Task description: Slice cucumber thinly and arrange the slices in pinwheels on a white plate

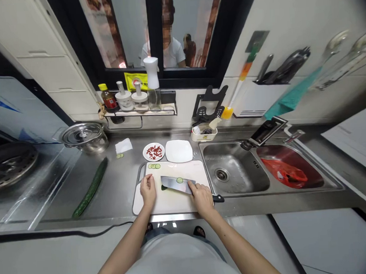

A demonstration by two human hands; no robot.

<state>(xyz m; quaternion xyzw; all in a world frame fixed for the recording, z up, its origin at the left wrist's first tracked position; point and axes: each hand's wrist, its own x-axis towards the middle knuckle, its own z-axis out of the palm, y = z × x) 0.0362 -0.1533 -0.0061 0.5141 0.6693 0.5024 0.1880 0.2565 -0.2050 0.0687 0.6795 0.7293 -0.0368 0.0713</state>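
My right hand grips a kitchen knife with a broad blade and a black handle. The blade lies over the white cutting board, and one cucumber slice clings to its flat. Just below the blade's left part a dark green piece shows. My left hand rests at the board's left side with fingers curled together; whether they hold anything is hidden. Several cucumber slices lie in a row at the board's top left, just beyond that hand.
Behind the board stand a plate of chopped red pieces and a white plate. A whole cucumber lies left, near a lidded pot and white paper. The double sink is right, with a red bag.
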